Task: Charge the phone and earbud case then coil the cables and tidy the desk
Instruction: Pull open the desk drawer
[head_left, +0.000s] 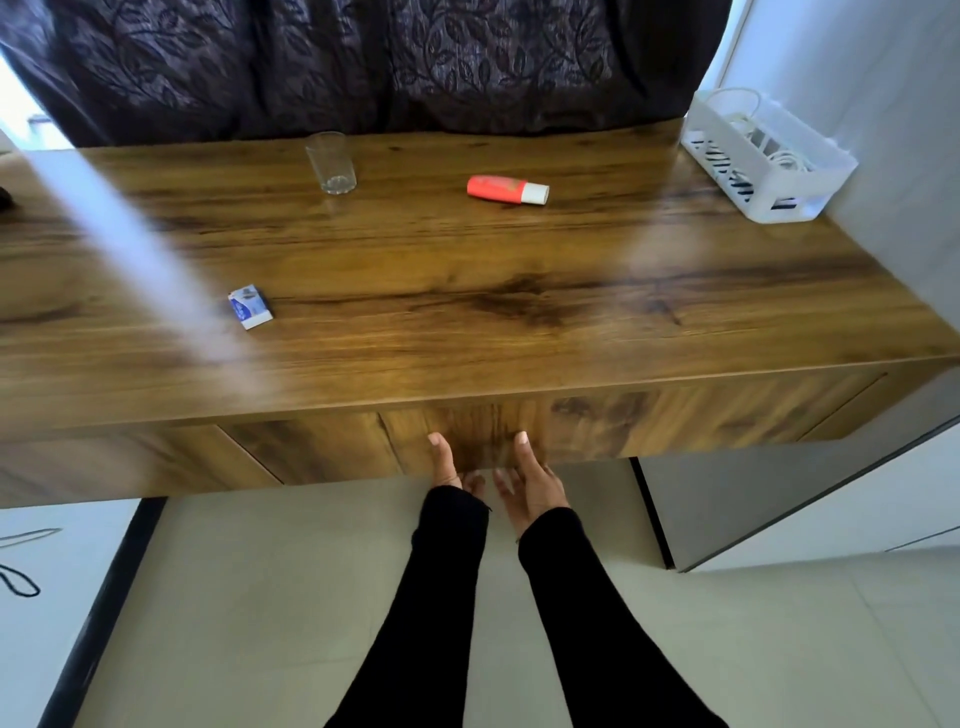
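Head view puts both your hands at the front face of the wooden desk (467, 270), low under its top edge. Your left hand (449, 465) has its thumb laid up against the drawer front (493, 431), and its fingers look tucked under the lower edge, though the view there is too dim to be sure. Your right hand (530, 480) sits just beside it, thumb up on the same panel, fingers spread and relaxed, gripping nothing. Both arms are in black sleeves (571, 597).

Up and well to the right of your hands, at the desk's far right corner, stands a white slotted basket (810, 187) with white cables (779, 156) coiled inside it. Straight up from your hands, toward the back of the desk, a red bottle with a white cap (506, 189) lies on its side. Up and to the left of that a clear glass (331, 163) stands upright. Nearer you and left of your grip lies a small blue and white box (250, 306). A dark patterned curtain (363, 62) hangs behind the desk
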